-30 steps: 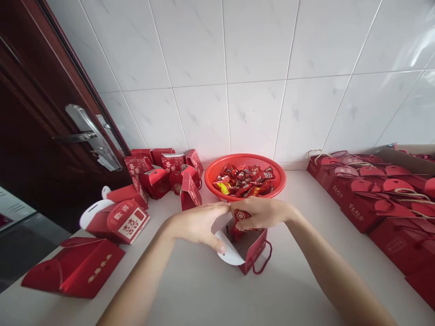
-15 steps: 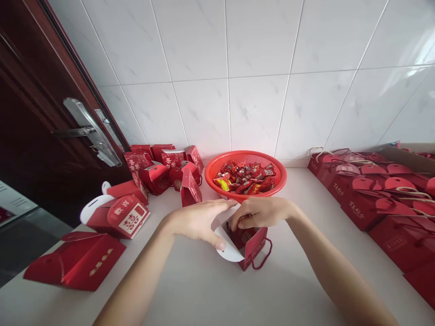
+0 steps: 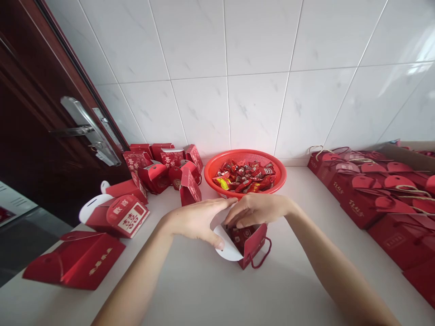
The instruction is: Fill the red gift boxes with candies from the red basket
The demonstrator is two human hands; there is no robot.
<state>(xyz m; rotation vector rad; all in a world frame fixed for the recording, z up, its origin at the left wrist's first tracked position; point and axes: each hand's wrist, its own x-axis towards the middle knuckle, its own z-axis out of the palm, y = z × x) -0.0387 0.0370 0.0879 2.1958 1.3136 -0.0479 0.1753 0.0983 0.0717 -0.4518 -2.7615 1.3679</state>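
A red paper candy box [image 3: 255,244] with a white-lined flap and a red cord handle stands open on the counter. My left hand [image 3: 197,222] grips its left side, thumb on the white flap and fingers reaching towards the far side. Over the box's mouth is my right hand [image 3: 255,210], its fingers bent downward and loosely apart, with nothing visible in them. Red wrapped candy [image 3: 242,234] shows inside, beneath those fingers. Just behind the hands sits a red plastic basket [image 3: 211,174] holding many wrapped candies [image 3: 249,175].
Several red boxes [image 3: 158,176] stand open at the back left, others [image 3: 98,260] along the left edge. Rows of closed red boxes [image 3: 360,199] fill the right side. White tiles [image 3: 258,108] rise behind the counter [image 3: 204,290]; a dark door [image 3: 41,113] is at left.
My right hand has lifted slightly and its fingers have loosened, leaving candy showing in the box. My left hand stays on the box. The view has shifted very slightly.
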